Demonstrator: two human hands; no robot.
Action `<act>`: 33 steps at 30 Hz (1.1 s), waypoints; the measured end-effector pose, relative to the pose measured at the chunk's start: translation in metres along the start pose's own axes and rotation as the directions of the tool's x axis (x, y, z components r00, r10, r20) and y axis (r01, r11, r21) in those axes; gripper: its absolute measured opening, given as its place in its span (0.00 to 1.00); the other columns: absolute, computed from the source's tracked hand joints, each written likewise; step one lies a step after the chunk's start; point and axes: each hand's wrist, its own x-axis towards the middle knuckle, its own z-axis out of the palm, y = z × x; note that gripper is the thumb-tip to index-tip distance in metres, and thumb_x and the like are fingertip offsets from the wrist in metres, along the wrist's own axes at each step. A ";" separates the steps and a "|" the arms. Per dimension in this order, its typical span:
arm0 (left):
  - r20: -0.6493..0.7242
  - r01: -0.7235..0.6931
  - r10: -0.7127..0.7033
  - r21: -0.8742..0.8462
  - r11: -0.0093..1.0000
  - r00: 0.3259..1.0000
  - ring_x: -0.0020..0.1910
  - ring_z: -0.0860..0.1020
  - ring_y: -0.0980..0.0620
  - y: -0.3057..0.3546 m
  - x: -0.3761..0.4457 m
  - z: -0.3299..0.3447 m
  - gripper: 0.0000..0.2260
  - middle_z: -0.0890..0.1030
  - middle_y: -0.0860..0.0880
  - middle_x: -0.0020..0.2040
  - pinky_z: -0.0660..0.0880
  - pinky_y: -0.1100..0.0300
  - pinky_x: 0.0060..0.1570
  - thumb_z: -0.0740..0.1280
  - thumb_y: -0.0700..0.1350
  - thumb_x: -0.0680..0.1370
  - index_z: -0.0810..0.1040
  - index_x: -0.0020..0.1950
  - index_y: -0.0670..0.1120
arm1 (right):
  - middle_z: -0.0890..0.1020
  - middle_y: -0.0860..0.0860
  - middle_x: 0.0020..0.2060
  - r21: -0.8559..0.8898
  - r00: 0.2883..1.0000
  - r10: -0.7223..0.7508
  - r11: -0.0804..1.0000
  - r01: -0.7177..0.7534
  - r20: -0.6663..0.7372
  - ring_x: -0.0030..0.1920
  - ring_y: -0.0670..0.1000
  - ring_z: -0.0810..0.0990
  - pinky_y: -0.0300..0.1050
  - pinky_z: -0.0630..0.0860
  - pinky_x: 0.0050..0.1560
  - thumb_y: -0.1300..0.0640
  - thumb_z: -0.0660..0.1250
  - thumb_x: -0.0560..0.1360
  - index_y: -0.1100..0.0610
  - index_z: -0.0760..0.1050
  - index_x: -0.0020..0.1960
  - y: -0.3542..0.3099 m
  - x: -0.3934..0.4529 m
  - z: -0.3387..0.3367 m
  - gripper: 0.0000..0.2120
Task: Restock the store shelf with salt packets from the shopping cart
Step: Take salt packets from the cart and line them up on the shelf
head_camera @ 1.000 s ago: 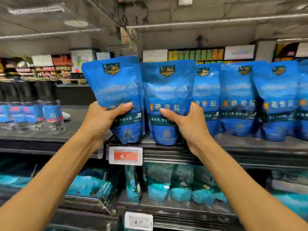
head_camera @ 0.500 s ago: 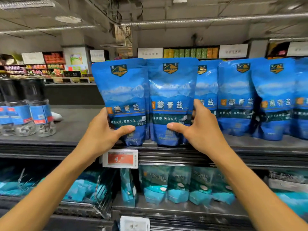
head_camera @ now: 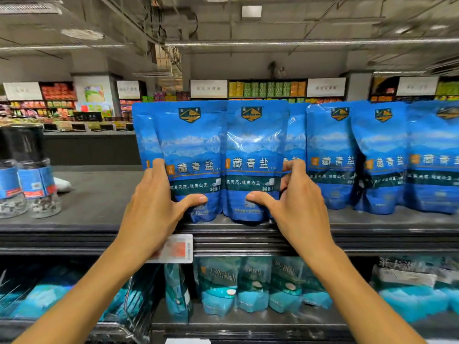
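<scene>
Blue foil catches the light on two salt packets standing upright side by side at the front edge of the grey top shelf (head_camera: 99, 209), their bottoms resting on it. The left hand (head_camera: 151, 209) grips the left salt packet (head_camera: 193, 155) by its outer edge, fingers reaching behind it and the thumb pressed across the lower front. The right hand (head_camera: 295, 207) grips the right salt packet (head_camera: 253, 155) the same way from the other side, fingers curled round its right edge, thumb on the front near the bottom. The two packets touch along their inner edges, and another blue packet (head_camera: 142, 137) shows just behind the left one. Further along the shelf, to the right of the held pair, a row of shelved packets (head_camera: 380, 155) stands upright, the same blue. At the left end of the shelf, well apart from the packets, stand grinder bottles (head_camera: 32, 180) with dark caps and blue labels. A price tag (head_camera: 177, 249) with a red panel hangs on the shelf's front rail, just under the left wrist. Below the shelf, on the next level down, sit teal packets (head_camera: 253, 284), somewhat blurred. I cannot make out the shopping cart for certain.
</scene>
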 end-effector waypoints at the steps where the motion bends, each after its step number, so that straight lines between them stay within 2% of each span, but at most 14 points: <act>1: -0.002 0.013 -0.013 -0.004 1.000 1.000 0.46 0.78 0.42 -0.001 -0.001 -0.001 0.31 0.77 0.48 0.48 0.77 0.45 0.43 0.71 0.69 0.62 0.63 0.52 0.51 | 0.76 0.46 0.43 0.004 1.000 0.000 1.000 0.000 0.006 0.45 0.54 0.78 0.52 0.75 0.40 0.35 0.75 0.64 0.51 0.63 0.57 0.001 -0.001 0.000 0.34; 4: -0.006 0.066 -0.067 -0.107 0.992 0.998 0.39 0.76 0.52 -0.003 -0.006 -0.001 0.31 0.77 0.49 0.40 0.68 0.64 0.35 0.69 0.68 0.59 0.63 0.53 0.53 | 0.73 0.43 0.40 0.007 1.000 0.006 1.000 -0.006 0.007 0.44 0.52 0.77 0.51 0.75 0.39 0.33 0.74 0.64 0.49 0.62 0.56 0.003 -0.005 -0.002 0.33; 7: -0.018 0.083 -0.087 -0.171 0.982 0.996 0.35 0.75 0.59 -0.003 -0.012 0.001 0.31 0.77 0.49 0.35 0.63 0.68 0.33 0.70 0.66 0.60 0.61 0.54 0.55 | 0.68 0.40 0.38 0.010 1.000 -0.009 1.000 0.009 0.017 0.43 0.51 0.76 0.49 0.75 0.39 0.31 0.70 0.66 0.49 0.63 0.58 0.004 -0.010 -0.001 0.33; 10: -0.004 0.077 -0.079 -0.177 0.981 0.997 0.36 0.76 0.60 -0.002 -0.016 0.003 0.31 0.78 0.49 0.35 0.64 0.69 0.34 0.70 0.66 0.61 0.59 0.55 0.56 | 0.69 0.41 0.41 -0.001 1.000 -0.017 1.000 0.017 0.018 0.44 0.48 0.76 0.47 0.75 0.38 0.30 0.68 0.67 0.48 0.62 0.59 0.006 -0.012 -0.001 0.32; 14: -0.003 0.075 -0.076 -0.187 0.979 0.997 0.38 0.76 0.58 -0.002 -0.018 0.006 0.32 0.78 0.47 0.37 0.65 0.68 0.36 0.70 0.66 0.63 0.58 0.58 0.57 | 0.74 0.42 0.45 -0.014 1.000 -0.017 1.000 0.018 0.016 0.46 0.49 0.78 0.51 0.78 0.40 0.30 0.67 0.69 0.47 0.61 0.59 0.008 -0.015 0.000 0.30; 18: -0.043 0.058 -0.068 -0.201 0.978 0.997 0.37 0.76 0.56 -0.002 -0.019 0.007 0.32 0.76 0.45 0.44 0.67 0.65 0.37 0.68 0.64 0.68 0.62 0.64 0.49 | 0.74 0.42 0.45 0.012 1.000 -0.028 1.000 0.028 0.000 0.45 0.48 0.77 0.52 0.79 0.41 0.29 0.66 0.69 0.46 0.61 0.58 0.008 -0.017 0.001 0.28; 19: -0.062 0.049 -0.063 -0.203 0.978 0.996 0.38 0.76 0.57 -0.002 -0.020 0.007 0.31 0.75 0.45 0.46 0.67 0.64 0.39 0.68 0.64 0.69 0.63 0.64 0.48 | 0.73 0.42 0.44 0.021 0.999 -0.033 0.999 0.033 -0.009 0.45 0.48 0.77 0.52 0.79 0.42 0.29 0.65 0.70 0.46 0.61 0.58 0.009 -0.017 0.002 0.28; 21: -0.126 0.024 -0.051 -0.210 0.977 0.991 0.43 0.75 0.61 -0.001 -0.024 0.005 0.27 0.74 0.42 0.47 0.66 0.70 0.44 0.67 0.61 0.73 0.64 0.63 0.47 | 0.73 0.41 0.43 0.040 0.999 -0.036 0.998 0.037 -0.030 0.44 0.47 0.76 0.51 0.78 0.42 0.29 0.63 0.70 0.47 0.62 0.58 0.010 -0.018 0.002 0.27; 23: -0.236 -0.014 -0.050 -0.263 0.965 0.971 0.42 0.73 0.60 0.002 -0.028 0.000 0.19 0.74 0.40 0.45 0.66 0.75 0.42 0.66 0.58 0.77 0.65 0.60 0.48 | 0.73 0.42 0.43 0.080 0.997 -0.029 0.996 0.034 -0.065 0.43 0.45 0.76 0.50 0.78 0.42 0.30 0.61 0.72 0.47 0.63 0.58 0.011 -0.018 0.002 0.26; 25: -0.324 -0.073 -0.054 -0.368 0.927 0.945 0.39 0.74 0.55 0.007 -0.035 -0.005 0.09 0.75 0.46 0.41 0.68 0.72 0.39 0.63 0.56 0.79 0.67 0.53 0.55 | 0.73 0.43 0.44 0.130 0.994 -0.019 0.991 0.033 -0.103 0.43 0.44 0.77 0.47 0.77 0.42 0.32 0.61 0.74 0.48 0.64 0.57 0.012 -0.020 0.001 0.22; 27: -0.332 -0.125 -0.041 -0.465 0.877 0.943 0.38 0.74 0.53 0.017 -0.044 -0.006 0.03 0.76 0.52 0.41 0.70 0.68 0.37 0.62 0.55 0.78 0.69 0.49 0.59 | 0.74 0.44 0.45 0.160 0.989 -0.020 0.986 0.043 -0.146 0.44 0.44 0.77 0.42 0.75 0.41 0.36 0.62 0.76 0.49 0.66 0.56 0.013 -0.024 -0.002 0.18; 33: -0.213 -0.190 0.060 -0.670 0.718 0.975 0.36 0.73 0.48 0.059 -0.068 0.017 0.02 0.75 0.52 0.40 0.72 0.60 0.36 0.62 0.53 0.78 0.71 0.49 0.57 | 0.75 0.47 0.46 0.136 0.961 -0.094 0.982 0.133 -0.262 0.48 0.45 0.76 0.35 0.71 0.45 0.46 0.63 0.79 0.53 0.70 0.55 0.023 -0.044 -0.028 0.11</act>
